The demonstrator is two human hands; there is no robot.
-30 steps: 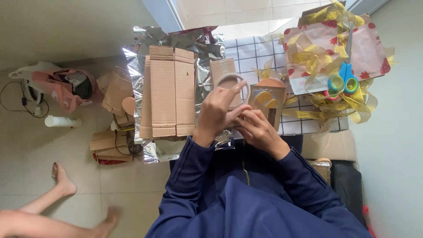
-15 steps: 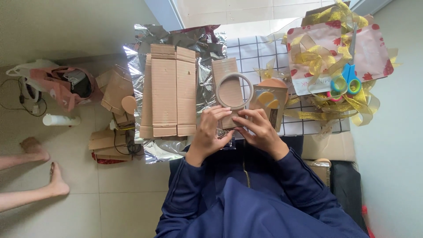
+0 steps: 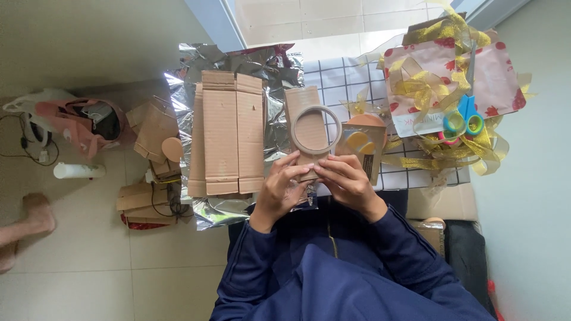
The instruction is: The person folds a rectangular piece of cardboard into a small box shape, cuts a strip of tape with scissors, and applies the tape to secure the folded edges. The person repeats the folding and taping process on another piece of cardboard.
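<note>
Pale tiled floor fills the view. Crinkled silver foil sheet spread on it, centre. On the foil lies a flattened brown cardboard box, long side running near to far. Right of the foil, a white cloth with a dark grid pattern. Far right on it, pink wrapping paper with red spots, tangled with gold ribbon. Blue-and-green handled scissors lie on that paper's near edge. Far left: pink bag, then a pile of loose brown cardboard scraps, a white tube near the bag. Someone else's bare foot at the left edge.

Person in a dark blue sleeve top sits at the near edge. Small brown printed packet stands just right of the hands. Narrow brown cardboard strip held upright in front of the chest, with a beige roll of tape resting against its far half. Left hand clamped on the strip's near end, thumb on top. Right hand also pinching there, fingertips meeting the left's; both hands touching.
</note>
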